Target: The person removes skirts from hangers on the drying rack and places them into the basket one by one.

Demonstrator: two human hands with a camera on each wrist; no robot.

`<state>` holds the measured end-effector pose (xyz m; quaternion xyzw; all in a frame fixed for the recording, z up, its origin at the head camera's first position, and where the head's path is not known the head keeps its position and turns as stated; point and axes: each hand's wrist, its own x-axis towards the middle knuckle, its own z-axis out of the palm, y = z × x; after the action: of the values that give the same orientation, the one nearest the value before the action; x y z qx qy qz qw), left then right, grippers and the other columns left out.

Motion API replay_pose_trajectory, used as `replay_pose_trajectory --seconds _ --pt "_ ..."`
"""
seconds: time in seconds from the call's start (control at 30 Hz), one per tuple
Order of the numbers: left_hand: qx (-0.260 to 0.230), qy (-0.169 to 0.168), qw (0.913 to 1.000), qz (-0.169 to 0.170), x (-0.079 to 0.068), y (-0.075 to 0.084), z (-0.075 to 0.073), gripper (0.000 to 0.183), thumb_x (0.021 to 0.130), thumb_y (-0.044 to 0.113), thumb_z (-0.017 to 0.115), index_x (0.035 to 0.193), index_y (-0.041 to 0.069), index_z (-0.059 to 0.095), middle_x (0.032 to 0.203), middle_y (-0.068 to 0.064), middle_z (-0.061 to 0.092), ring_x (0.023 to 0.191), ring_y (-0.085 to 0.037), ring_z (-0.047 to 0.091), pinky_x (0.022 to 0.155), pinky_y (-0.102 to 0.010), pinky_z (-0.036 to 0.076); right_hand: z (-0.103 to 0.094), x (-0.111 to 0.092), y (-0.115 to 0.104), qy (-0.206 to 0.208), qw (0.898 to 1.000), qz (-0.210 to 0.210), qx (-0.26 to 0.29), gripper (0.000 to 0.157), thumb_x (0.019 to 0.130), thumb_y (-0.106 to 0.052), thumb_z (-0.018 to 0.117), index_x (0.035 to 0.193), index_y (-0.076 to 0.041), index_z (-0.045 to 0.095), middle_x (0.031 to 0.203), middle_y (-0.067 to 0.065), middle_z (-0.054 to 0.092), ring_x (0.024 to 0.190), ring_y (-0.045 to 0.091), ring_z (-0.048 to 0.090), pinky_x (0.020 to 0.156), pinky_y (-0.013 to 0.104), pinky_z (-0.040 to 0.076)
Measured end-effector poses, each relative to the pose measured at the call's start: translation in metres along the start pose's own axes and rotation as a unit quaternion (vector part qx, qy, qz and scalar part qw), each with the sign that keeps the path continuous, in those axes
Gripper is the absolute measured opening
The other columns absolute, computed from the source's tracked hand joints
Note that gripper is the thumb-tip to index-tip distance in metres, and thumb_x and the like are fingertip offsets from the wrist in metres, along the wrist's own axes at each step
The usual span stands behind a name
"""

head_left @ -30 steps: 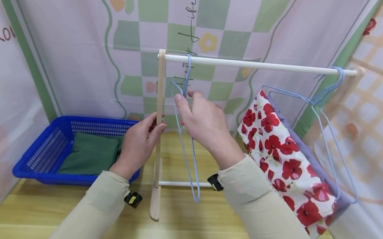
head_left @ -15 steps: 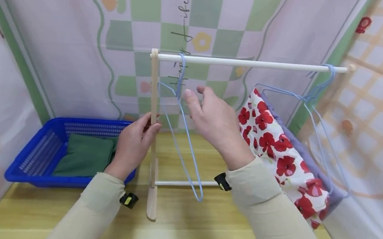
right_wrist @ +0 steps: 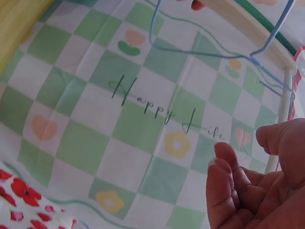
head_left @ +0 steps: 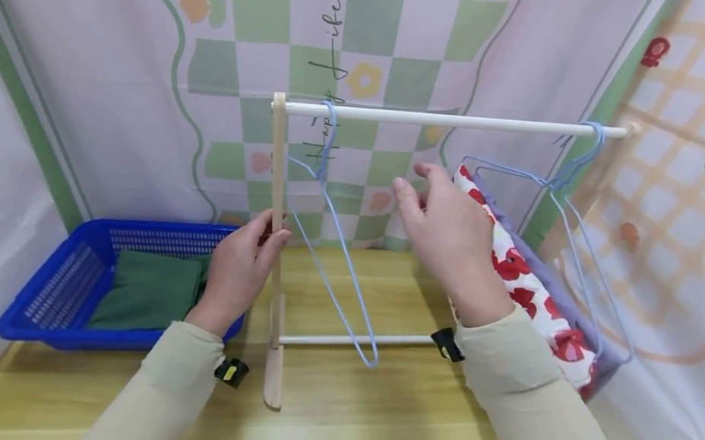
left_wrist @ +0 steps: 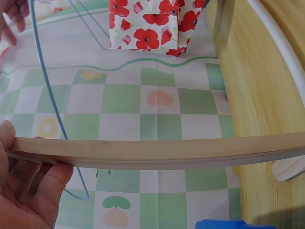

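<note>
My left hand [head_left: 243, 264] grips the left wooden post [head_left: 277, 170] of a clothes rack, thumb on one side and fingers on the other. In the left wrist view the post [left_wrist: 162, 151] crosses the frame, pinched at its left end. An unloaded blue wire hanger [head_left: 345, 265] hangs by its hook from the white rail [head_left: 451, 119], close to that post. My right hand [head_left: 450, 235] is in the air right of this hanger, below the rail, its fingers loosely bent and holding nothing. In the right wrist view a gap shows between thumb and fingertips [right_wrist: 224, 151].
At the rail's right end hang blue hangers [head_left: 582, 187] with a red-flowered white cloth [head_left: 518, 269] and a purple cloth [head_left: 610, 361]. A blue basket [head_left: 43, 313] with folded green cloth [head_left: 148, 288] stands left. Patterned curtains [head_left: 371, 15] surround the wooden table [head_left: 319, 430].
My right hand has let go of the empty hanger and moved right, away from it. The hanger has turned slightly on the rail. My left hand still holds the post.
</note>
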<state>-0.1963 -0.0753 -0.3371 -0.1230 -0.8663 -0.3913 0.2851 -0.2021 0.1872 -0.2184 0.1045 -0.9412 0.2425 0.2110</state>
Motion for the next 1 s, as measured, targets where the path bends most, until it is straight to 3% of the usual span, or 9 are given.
replay_pose_trajectory --seconds 0.27,0.53,0.8,1.0 --pt "-0.003 0.0 1.0 0.003 0.001 -0.003 -0.002 0.043 0.108 0.037 0.057 0.139 0.008 0.064 0.099 -0.009 0.075 0.081 -0.023 0.068 0.066 -0.041 0.055 -0.015 -0.009 0.026 0.057 0.997 0.015 -0.047 0.053 0.107 -0.045 0.049 0.145 -0.009 0.057 0.112 0.014 0.076 0.099 0.04 0.068 0.081 0.055 0.05" --pt "-0.005 -0.006 1.0 0.005 0.001 -0.003 -0.005 0.044 0.108 0.037 0.055 0.139 0.007 0.064 0.1 -0.009 0.075 0.08 -0.023 0.067 0.064 -0.038 0.052 -0.026 -0.014 0.053 0.11 0.987 0.05 -0.106 0.05 0.105 -0.037 0.055 0.143 -0.006 0.058 0.119 0.024 0.071 0.108 0.049 0.059 0.093 0.061 0.046" --pt "-0.002 -0.003 1.0 0.005 0.001 -0.005 -0.004 0.041 0.108 0.035 0.056 0.137 0.008 0.065 0.097 -0.009 0.074 0.075 -0.022 0.064 0.061 -0.036 0.049 -0.037 -0.022 0.075 0.13 0.98 0.096 -0.12 0.052 0.105 -0.033 0.055 0.15 -0.006 0.052 0.126 0.031 0.063 0.112 0.053 0.054 0.089 0.068 0.045" --pt "0.003 -0.004 1.0 0.007 0.001 -0.005 -0.004 0.045 0.109 0.038 0.055 0.139 0.007 0.064 0.1 -0.01 0.075 0.08 -0.023 0.067 0.063 -0.038 0.052 -0.046 -0.025 0.086 0.121 0.973 0.128 -0.147 0.054 0.106 -0.031 0.052 0.154 -0.006 0.047 0.13 0.035 0.06 0.116 0.056 0.051 0.09 0.071 0.044"
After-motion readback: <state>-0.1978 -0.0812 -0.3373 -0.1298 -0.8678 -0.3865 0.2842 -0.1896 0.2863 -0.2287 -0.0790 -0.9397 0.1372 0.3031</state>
